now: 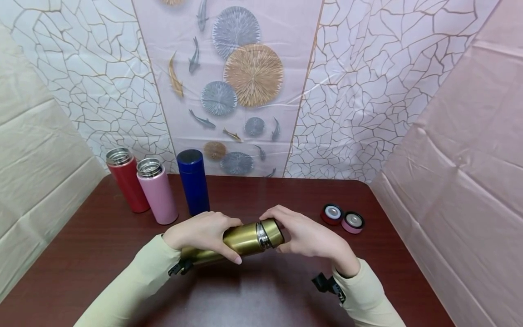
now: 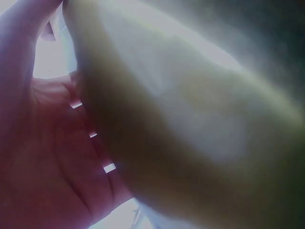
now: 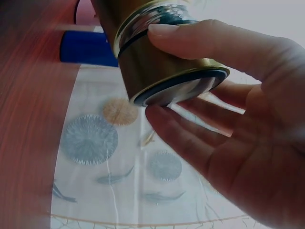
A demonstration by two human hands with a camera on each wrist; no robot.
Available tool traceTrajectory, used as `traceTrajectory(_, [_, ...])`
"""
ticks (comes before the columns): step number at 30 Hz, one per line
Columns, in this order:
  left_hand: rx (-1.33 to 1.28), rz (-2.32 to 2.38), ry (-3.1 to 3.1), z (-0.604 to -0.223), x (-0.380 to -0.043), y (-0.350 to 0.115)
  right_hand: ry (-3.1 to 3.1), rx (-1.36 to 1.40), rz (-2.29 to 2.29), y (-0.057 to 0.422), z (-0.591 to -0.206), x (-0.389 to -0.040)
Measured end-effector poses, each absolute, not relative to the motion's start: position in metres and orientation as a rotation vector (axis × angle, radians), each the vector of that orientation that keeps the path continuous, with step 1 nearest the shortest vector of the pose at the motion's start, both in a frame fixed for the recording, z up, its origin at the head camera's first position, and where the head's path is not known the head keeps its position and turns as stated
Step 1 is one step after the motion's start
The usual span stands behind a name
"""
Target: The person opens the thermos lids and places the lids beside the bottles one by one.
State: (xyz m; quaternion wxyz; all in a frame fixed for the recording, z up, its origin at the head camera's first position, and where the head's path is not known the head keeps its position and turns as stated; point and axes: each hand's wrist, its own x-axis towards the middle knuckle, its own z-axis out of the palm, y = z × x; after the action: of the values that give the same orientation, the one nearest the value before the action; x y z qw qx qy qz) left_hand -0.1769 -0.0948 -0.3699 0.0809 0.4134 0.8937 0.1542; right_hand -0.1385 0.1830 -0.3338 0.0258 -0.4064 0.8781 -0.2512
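Note:
A gold thermos bottle [image 1: 244,239] lies tilted in the air over the table, its mouth end to the right. My left hand [image 1: 204,230] grips its body; in the left wrist view the blurred bottle [image 2: 190,114] fills most of the picture beside the palm [image 2: 57,157]. My right hand [image 1: 312,234] holds the gold lid [image 1: 272,232] between thumb and fingers. Between lid and body shows a shiny metal neck [image 1: 263,235], with the lid sitting askew on it. In the right wrist view the thumb [image 3: 205,43] presses the lid's [image 3: 157,67] side.
At the back left stand a red bottle [image 1: 130,184] and a pink bottle [image 1: 158,195], both lidless, and a blue bottle [image 1: 194,186] with its lid on. A red lid [image 1: 332,214] and a pink lid [image 1: 353,222] lie on the dark red table [image 1: 392,281] at right.

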Motion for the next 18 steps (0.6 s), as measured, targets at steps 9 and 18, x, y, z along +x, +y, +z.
traceTrajectory(9, [1.241, 0.480, 2.662, -0.3704, -0.1767, -0.0934, 2.708, -1.351, -0.735, 0.1890, -0.3346, -0.1420])
traceTrajectory(18, [1.259, 0.485, 2.660, -0.3720, -0.1783, -0.0914, 2.716, -1.432, -0.732, 0.1920, -0.3370, -0.1441])
